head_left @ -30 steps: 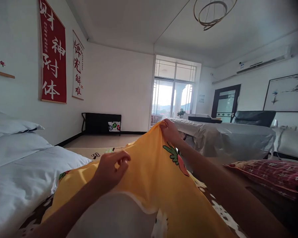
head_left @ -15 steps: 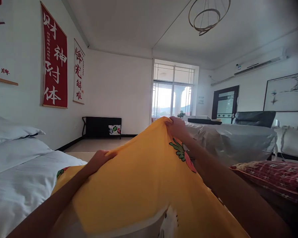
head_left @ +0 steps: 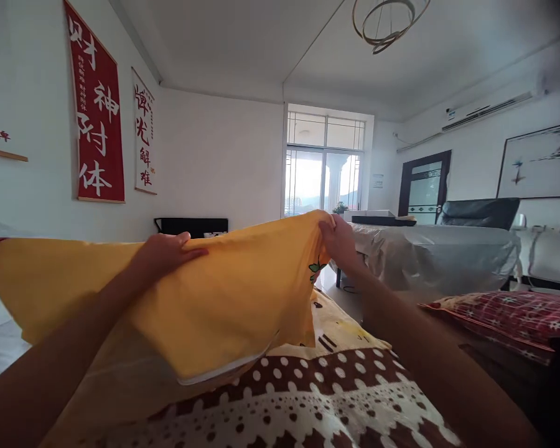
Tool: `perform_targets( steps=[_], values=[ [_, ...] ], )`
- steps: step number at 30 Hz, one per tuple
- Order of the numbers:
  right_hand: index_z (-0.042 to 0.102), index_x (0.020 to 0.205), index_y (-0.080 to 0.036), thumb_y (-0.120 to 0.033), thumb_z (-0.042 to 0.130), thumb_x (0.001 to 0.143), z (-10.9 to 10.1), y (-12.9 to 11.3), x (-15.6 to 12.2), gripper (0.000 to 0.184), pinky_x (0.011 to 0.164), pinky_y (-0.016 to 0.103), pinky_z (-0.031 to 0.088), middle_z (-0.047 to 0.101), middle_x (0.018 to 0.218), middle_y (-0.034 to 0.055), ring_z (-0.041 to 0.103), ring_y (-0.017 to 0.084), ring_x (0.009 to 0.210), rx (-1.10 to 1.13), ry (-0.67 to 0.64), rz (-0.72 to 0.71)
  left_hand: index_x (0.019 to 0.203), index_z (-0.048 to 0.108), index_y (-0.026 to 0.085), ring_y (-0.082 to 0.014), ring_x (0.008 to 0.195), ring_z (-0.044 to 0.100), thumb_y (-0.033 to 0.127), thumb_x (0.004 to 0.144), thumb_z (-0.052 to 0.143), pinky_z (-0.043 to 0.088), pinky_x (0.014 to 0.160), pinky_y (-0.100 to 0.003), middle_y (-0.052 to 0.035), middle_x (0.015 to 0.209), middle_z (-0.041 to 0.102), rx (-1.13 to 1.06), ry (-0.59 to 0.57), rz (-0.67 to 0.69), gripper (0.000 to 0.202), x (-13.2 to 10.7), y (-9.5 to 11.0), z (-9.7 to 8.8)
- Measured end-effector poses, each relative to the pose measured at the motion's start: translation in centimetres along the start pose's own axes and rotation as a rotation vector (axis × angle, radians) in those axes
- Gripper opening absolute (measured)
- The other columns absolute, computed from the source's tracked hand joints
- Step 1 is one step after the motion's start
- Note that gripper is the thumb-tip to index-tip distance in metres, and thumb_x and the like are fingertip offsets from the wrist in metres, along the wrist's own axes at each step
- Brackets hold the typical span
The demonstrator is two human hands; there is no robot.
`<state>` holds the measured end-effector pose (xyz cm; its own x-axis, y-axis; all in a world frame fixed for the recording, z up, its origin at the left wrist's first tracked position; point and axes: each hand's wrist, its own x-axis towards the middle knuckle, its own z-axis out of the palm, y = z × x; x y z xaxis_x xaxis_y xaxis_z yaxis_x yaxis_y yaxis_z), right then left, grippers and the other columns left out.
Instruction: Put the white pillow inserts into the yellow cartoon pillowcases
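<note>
A yellow cloth [head_left: 233, 286] with a green leaf print near its right end hangs in folds between my two hands. My right hand [head_left: 338, 239] pinches its upper right corner, the fingers closed on the fabric. Further left, my left hand [head_left: 165, 255] is closed on the top edge, thumb and forefinger along the cloth. The left part of the fabric stretches out past my left forearm. A white-edged lower hem droops above a brown and cream patterned bedspread [head_left: 317, 398], which lies beneath it.
White bedding [head_left: 0, 348] lies at the left. On the right is a red patterned cushion [head_left: 508, 317], with a plastic-covered table [head_left: 438, 255] and a dark leather chair [head_left: 480, 213] behind it. A black folded item [head_left: 191, 226] stands by the far wall.
The yellow cloth has lifted and swung left, uncovering the patterned bedspread. My left hand has risen and moved left with its edge; my right hand keeps the corner, slightly further right.
</note>
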<state>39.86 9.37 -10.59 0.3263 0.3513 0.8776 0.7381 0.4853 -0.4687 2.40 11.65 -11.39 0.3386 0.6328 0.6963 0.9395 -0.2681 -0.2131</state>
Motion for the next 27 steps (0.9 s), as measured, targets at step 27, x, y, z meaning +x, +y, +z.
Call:
perform_targets(
  steps=[27],
  values=[
    [0.056, 0.099, -0.020, -0.051, 0.067, 0.069, -2.9, -3.5, -9.9, 0.045, 0.054, 0.027, 0.049, 0.066, 0.074, 0.0013, 0.060, 0.016, 0.062, 0.549, -0.229, 0.313, 0.054, 0.039, 0.017, -0.0061, 0.046, 0.039, 0.048, 0.073, 0.064, 0.024, 0.044, -0.022, 0.0032, 0.053, 0.040, -1.209, -0.150, 0.157, 0.044, 6.1, 17.6, -5.8]
  ],
)
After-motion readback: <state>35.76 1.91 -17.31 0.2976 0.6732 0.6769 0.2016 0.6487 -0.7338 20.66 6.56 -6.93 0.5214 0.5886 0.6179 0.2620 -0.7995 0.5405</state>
